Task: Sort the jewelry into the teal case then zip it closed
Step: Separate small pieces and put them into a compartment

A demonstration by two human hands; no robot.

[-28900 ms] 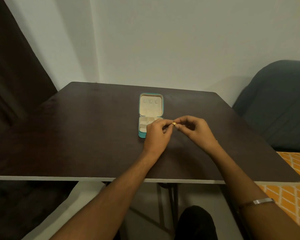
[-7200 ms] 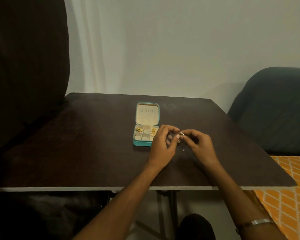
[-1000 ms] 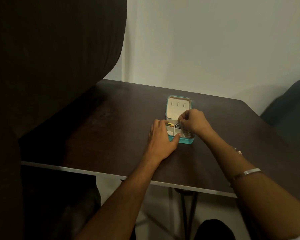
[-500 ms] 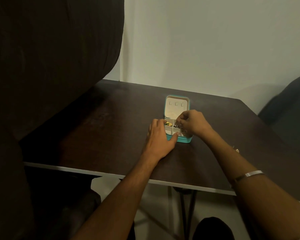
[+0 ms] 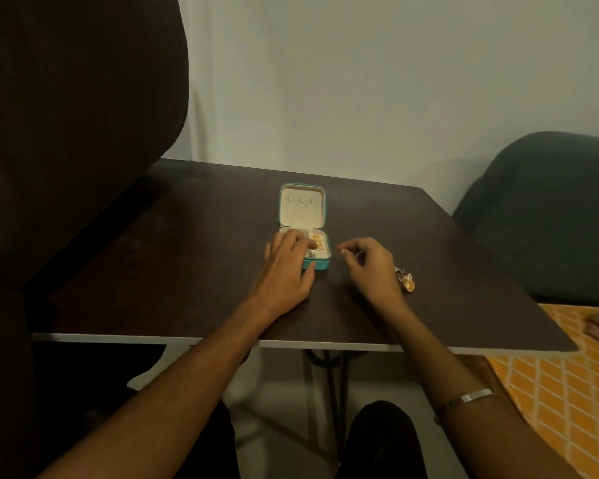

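The small teal case point(image 5: 318, 264) lies open in the middle of the dark table point(image 5: 187, 271), its cream lid point(image 5: 301, 209) folded back. Gold jewelry point(image 5: 317, 242) shows in the case's right compartment. My left hand point(image 5: 286, 267) rests flat on the left part of the case, with the fingers over the compartments and the thumb against the front wall. My right hand point(image 5: 369, 267) hovers just right of the case, fingers loosely curled, nothing visible in them. A small heap of gold jewelry point(image 5: 406, 280) lies on the table beside my right wrist.
A large dark shape point(image 5: 66, 133) fills the left side and overhangs the table's left corner. A dark blue-grey chair point(image 5: 550, 209) stands at the right. Orange patterned fabric point(image 5: 567, 392) lies below the table's right edge. A pale wall is behind.
My right hand has come out of the case and moved right, off it. My left hand stays on the case. The view has swung right, showing the jewelry heap.
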